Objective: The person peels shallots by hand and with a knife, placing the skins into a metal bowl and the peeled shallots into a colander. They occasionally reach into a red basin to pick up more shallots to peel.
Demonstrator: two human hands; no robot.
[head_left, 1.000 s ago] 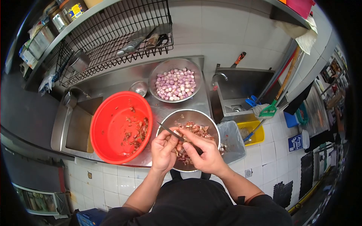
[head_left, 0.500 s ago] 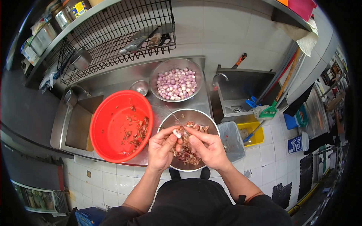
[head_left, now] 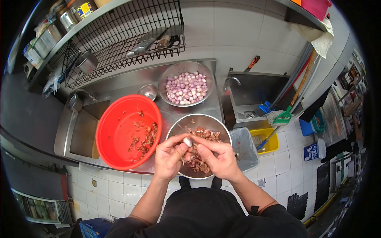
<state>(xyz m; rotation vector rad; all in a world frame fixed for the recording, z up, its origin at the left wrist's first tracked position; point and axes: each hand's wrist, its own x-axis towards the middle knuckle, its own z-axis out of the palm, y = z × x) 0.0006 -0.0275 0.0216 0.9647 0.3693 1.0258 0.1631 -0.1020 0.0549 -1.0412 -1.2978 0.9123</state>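
Note:
My left hand (head_left: 170,159) pinches a pale, partly peeled shallot (head_left: 187,141) between thumb and fingers. Close against it, my right hand (head_left: 218,157) is closed on a small knife (head_left: 181,127); its thin blade points up and left, and its handle is hidden by the fingers. Both hands are over a steel bowl (head_left: 173,124) that holds reddish-brown skins and shallots (head_left: 206,135). Behind that bowl, a steel colander (head_left: 163,85) is filled with peeled purple-white shallots (head_left: 186,88).
Left of the bowl, a red basin (head_left: 115,131) holds scattered skins. A small metal bowl (head_left: 148,92) stands behind it. Sinks lie at left (head_left: 85,129) and right (head_left: 258,95). A lined bin (head_left: 244,148) and yellow bucket (head_left: 270,139) stand at right. A wire rack (head_left: 119,51) hangs above.
The shallot has turned in my left fingers, and the knife blade has tilted, showing less of its length. Both hands stay over the bowl.

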